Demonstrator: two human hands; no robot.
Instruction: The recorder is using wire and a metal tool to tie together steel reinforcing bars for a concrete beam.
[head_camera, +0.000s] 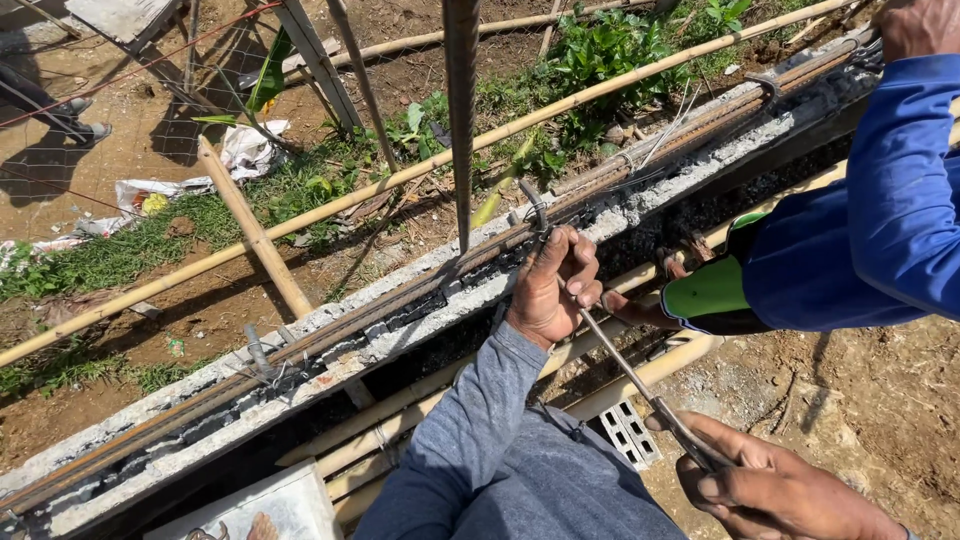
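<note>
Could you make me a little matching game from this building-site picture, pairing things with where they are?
Things:
1. left hand
2. right hand
3. vertical rebar
4. co-worker's blue sleeve

Places:
A. lower right, holding the end of a thin metal tool
B. upper right
C. on the rebar atop the concrete beam
D. rising from the beam, top centre

Pairs: 1-C, 2-A, 3-D, 4-B

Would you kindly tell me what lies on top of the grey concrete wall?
Long rusty steel reinforcing bars run along the grey concrete wall, tied with thin wire. The left hand covers one tie, hiding it.
</note>
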